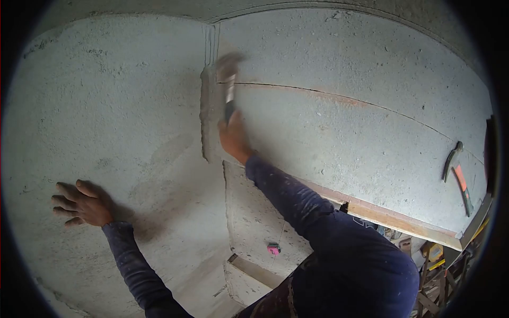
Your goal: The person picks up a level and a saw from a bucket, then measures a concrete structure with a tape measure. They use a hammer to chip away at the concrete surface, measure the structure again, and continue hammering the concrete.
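Observation:
My right hand [235, 137] is wrapped round the dark handle of a hammer [230, 93] with a bright metal neck. Its head is smeared by motion, close to the corner where two grey concrete surfaces meet. Just left of it, a rough-edged groove [205, 114] runs down the wall. My left hand [86, 204] lies against the left wall [106, 132], palm down and fingers spread, holding nothing.
A second hammer [459, 177], with an orange and black handle, lies at the right on the concrete slab [339, 138]. A long crack crosses that slab. Wooden boards [403, 221] edge it. Lower down sits a small pink object [273, 248]. Clutter, including a yellow thing [435, 252], shows at lower right.

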Tool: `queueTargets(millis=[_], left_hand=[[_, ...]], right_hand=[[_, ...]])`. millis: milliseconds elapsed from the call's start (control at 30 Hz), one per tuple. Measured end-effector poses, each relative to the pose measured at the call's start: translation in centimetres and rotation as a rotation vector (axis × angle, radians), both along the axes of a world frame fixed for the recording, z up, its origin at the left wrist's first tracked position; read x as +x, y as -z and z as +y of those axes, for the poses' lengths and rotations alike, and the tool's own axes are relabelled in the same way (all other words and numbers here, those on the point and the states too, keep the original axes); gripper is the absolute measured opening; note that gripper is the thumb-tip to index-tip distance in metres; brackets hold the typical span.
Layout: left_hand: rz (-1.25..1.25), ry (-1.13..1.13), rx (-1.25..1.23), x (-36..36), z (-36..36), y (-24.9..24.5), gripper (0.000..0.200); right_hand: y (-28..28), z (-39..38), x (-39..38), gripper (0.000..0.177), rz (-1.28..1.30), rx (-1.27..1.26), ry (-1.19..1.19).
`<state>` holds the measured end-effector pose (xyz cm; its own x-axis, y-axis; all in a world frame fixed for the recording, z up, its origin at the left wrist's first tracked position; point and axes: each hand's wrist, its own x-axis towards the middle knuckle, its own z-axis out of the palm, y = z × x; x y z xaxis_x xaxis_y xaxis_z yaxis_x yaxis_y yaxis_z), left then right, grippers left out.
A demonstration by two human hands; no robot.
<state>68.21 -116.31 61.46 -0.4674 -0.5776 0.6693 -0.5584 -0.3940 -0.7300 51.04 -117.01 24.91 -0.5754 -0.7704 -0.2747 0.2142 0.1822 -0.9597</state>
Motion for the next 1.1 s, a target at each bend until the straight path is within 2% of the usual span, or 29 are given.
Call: queueTargets(millis=[33,67,100,167,200,267,300,333,400,467,500,567,633,700,767,833,867,933,967,1033,1100], left_hand=[[-0.002,0.006,-0.007,0.1,-0.3,0.1,0.074],[0.021,0.002,-0.002,-0.2,-0.3,0.5,0.074],[0.029,0.001,-0.002,-0.4,-0.5,0.9,0.074],[0.046,-0.008,0.020,-0.5,0.1,0.3,0.076],[0.061,0.016,0.012,-0.9,-0.1,0.6,0.077],[0.055,0.018,0.019,-1.0,-0.1,0.7,0.077],[0.053,0.019,0.019,-1.0,-0.1,0.8,0.077],[0.054,0.021,0.015,-1.1,-0.3,1.0,0.077],[0.054,0.034,0.020,-1.2,-0.1,1.0,0.076],[0.042,0.011,0.019,-0.7,0.1,0.6,0.076],[0.037,0.004,0.022,-0.5,0.0,0.4,0.076],[0.029,0.023,0.009,-0.4,-0.1,0.3,0.076],[0.038,0.012,0.003,-0.5,-0.2,0.6,0.076],[0.041,-0.007,0.012,-0.7,0.3,0.5,0.076],[0.049,0.011,0.008,-1.0,-0.1,0.8,0.076],[0.039,0.005,0.013,-1.0,-0.1,0.8,0.076],[0.044,0.009,0.004,-0.9,-0.2,0.9,0.075],[0.041,0.003,0.003,-0.8,-0.4,0.9,0.075],[0.041,0.003,0.004,-0.8,-0.2,0.7,0.075],[0.032,-0.003,0.006,-0.3,0.1,0.2,0.076],[0.045,0.014,-0.001,-0.4,0.0,0.7,0.076]], right_hand=[[0.6,1.5,0.6,0.048,0.100,0.079,-0.423],[-0.8,2.2,-4.1,0.061,-0.457,0.148,-0.953],[-0.3,2.9,-6.1,0.061,-0.450,0.153,-0.954],[-0.2,4.9,-7.9,0.040,-0.199,0.022,-0.784],[-0.6,4.8,-9.0,0.028,-0.301,-0.036,-0.588],[-3.0,4.6,-11.2,0.018,-0.464,-0.146,-0.196],[-4.1,3.3,-12.6,0.017,-0.509,-0.213,0.004],[-4.6,1.4,-13.4,0.017,-0.508,-0.217,0.005],[-5.5,-1.9,-13.3,0.019,-0.653,-0.500,0.607],[-5.2,-3.6,-7.4,0.027,-0.770,-0.381,0.692],[-3.3,-2.5,-2.0,0.029,-0.076,-0.134,0.529],[1.4,1.0,5.8,0.033,0.144,0.103,-0.123],[2.6,1.6,4.7,0.035,-0.317,0.080,-0.569],[0.5,3.1,-3.3,0.029,-0.555,0.012,-0.620],[-4.3,3.2,-9.9,0.024,-0.789,-0.081,-0.352],[-4.9,2.0,-11.8,0.019,-0.734,-0.303,0.009],[-4.7,0.8,-11.6,0.019,-0.736,-0.303,0.006],[-5.4,-1.5,-10.4,0.017,-0.788,-0.408,0.565],[-4.2,-1.9,-5.9,0.018,-0.672,-0.253,0.519],[-0.5,-0.1,5.0,0.021,-0.461,0.038,-0.071],[0.1,2.0,5.4,0.023,-0.330,0.163,-0.595]])
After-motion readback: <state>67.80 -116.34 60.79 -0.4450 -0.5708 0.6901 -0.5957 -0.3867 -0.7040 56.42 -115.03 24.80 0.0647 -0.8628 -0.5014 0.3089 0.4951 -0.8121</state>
